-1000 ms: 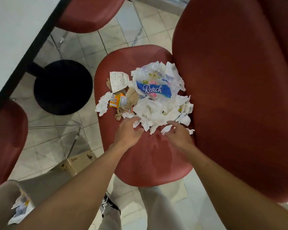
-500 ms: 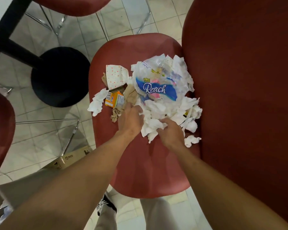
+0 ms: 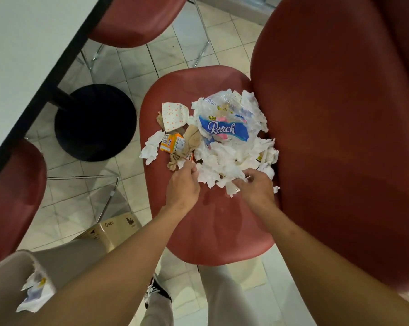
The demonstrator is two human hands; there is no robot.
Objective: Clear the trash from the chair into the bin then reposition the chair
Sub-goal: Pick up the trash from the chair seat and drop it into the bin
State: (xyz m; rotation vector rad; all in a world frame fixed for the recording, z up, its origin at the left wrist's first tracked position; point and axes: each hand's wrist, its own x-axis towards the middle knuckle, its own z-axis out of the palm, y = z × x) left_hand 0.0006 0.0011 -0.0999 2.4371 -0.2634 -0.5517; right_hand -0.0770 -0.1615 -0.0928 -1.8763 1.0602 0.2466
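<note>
Trash (image 3: 224,147) heaped against chair (image 3: 212,227) backrest; seat's near half bare.

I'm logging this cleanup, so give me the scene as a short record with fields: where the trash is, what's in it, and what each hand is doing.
trash location: red chair seat
contents: Reach plastic wrapper, crumpled white tissues, orange carton
left hand: at pile's near edge, fingers curled into tissues
right hand: pinching tissue
bin: lower left, trash inside

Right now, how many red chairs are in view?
4: the trash-covered chair in the centre, one at the top by the table, one at left, one at right. Others may be hidden.
</note>
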